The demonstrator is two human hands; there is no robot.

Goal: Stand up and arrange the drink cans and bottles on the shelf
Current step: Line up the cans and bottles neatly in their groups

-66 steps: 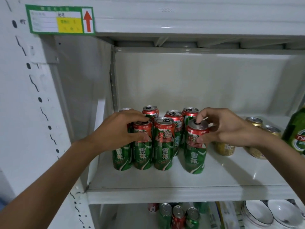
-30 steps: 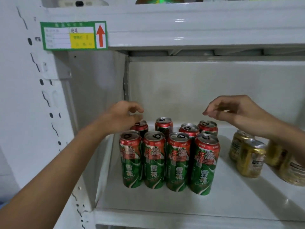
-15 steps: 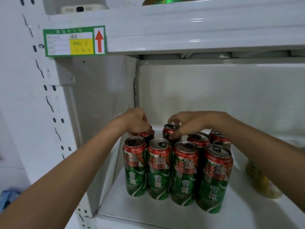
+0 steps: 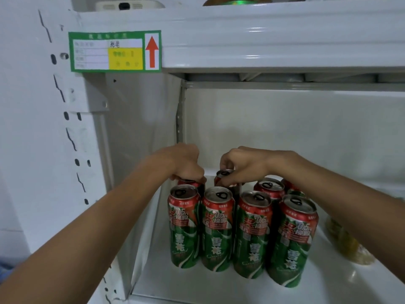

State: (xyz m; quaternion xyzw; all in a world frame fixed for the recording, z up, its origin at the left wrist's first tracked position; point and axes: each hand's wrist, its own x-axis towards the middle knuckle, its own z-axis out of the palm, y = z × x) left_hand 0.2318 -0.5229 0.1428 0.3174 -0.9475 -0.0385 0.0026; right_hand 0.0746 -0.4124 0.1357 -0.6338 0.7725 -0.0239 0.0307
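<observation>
Cans fill the head view, upright on the white shelf [image 4: 219,288] in two rows. The left hand [image 4: 184,163] reaches over the front row, its curled fingers [image 4: 197,177] gripping the rim of the back-left can [image 4: 190,183], which sits directly beneath them. The right hand [image 4: 243,165] pinches the top of the next back can [image 4: 224,174], held just under its fingertips [image 4: 228,170] and tilted slightly. In front of both hands stand four front cans [image 4: 252,235], touching side by side, red above and green below with white characters, silver pull-tab lids. Right of the right forearm lies a blurred golden can [image 4: 350,246].
</observation>
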